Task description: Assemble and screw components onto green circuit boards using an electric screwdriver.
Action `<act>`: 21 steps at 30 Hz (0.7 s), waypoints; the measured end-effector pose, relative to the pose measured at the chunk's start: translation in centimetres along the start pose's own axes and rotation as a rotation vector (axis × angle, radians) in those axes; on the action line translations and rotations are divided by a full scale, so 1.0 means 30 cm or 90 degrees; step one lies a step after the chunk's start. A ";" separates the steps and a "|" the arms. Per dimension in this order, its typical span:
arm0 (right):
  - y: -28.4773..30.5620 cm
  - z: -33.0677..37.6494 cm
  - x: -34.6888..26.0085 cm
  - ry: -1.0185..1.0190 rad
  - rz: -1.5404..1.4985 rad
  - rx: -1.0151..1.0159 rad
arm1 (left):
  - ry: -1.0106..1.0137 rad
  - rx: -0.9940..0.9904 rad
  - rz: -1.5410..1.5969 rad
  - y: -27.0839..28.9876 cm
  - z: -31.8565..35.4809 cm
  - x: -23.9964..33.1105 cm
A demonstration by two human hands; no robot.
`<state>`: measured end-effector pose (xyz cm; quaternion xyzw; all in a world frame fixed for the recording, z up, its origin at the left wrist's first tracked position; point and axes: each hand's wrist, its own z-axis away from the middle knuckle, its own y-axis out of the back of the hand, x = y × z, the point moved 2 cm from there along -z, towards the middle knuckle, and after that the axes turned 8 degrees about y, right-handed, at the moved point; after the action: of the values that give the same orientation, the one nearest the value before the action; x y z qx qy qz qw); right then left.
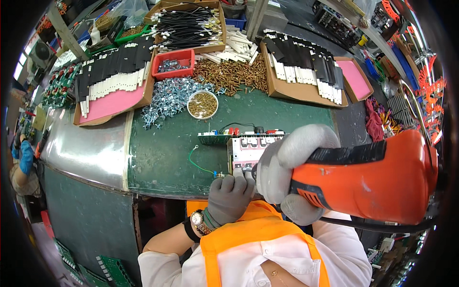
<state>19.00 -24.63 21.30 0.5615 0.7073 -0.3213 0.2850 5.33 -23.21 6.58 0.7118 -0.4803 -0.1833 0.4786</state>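
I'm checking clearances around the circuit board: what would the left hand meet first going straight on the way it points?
Likely the pale block beside the green circuit board: the left hand seems right at the block's near edge, though depth and contact are unclear.

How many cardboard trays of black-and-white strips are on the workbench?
2: the left tray, beside the red bin; the right tray, beside the gold-coloured screws.

A green counter [165, 160] is carrying loose heaps of silvery metal fittings [167, 98] and brass-coloured screws [234, 76], with a round dish [203, 118] sitting at their near side. Two cardboard trays [306, 97] are flanking the heaps. Closer to the front edge, a circuit-board assembly [241, 155] is resting, and a green wire [195, 163] is curving beside it.
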 end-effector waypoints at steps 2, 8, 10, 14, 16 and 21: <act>0.006 0.005 -0.002 -0.028 0.019 -0.001 | 0.005 0.009 0.011 -0.005 -0.008 -0.001; 0.041 -0.003 0.018 -0.068 -0.144 -0.075 | -0.017 0.010 0.094 -0.007 -0.007 -0.013; 0.042 -0.016 0.003 -0.035 -0.026 -0.104 | -0.014 0.006 0.084 0.011 -0.017 -0.027; 0.013 0.020 0.020 -0.033 -0.049 -0.011 | 0.020 -0.013 0.330 0.056 -0.046 -0.162; 0.025 0.034 -0.024 -0.185 -0.144 0.039 | 0.088 0.060 0.389 0.070 -0.082 -0.314; -0.018 0.002 0.011 0.037 0.059 0.056 | 0.146 -0.019 0.009 -0.010 -0.111 -0.733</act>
<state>18.41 -24.56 21.07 0.6147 0.6738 -0.3219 0.2541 -2.49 -2.61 3.54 0.7174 -0.4250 -0.1043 0.5421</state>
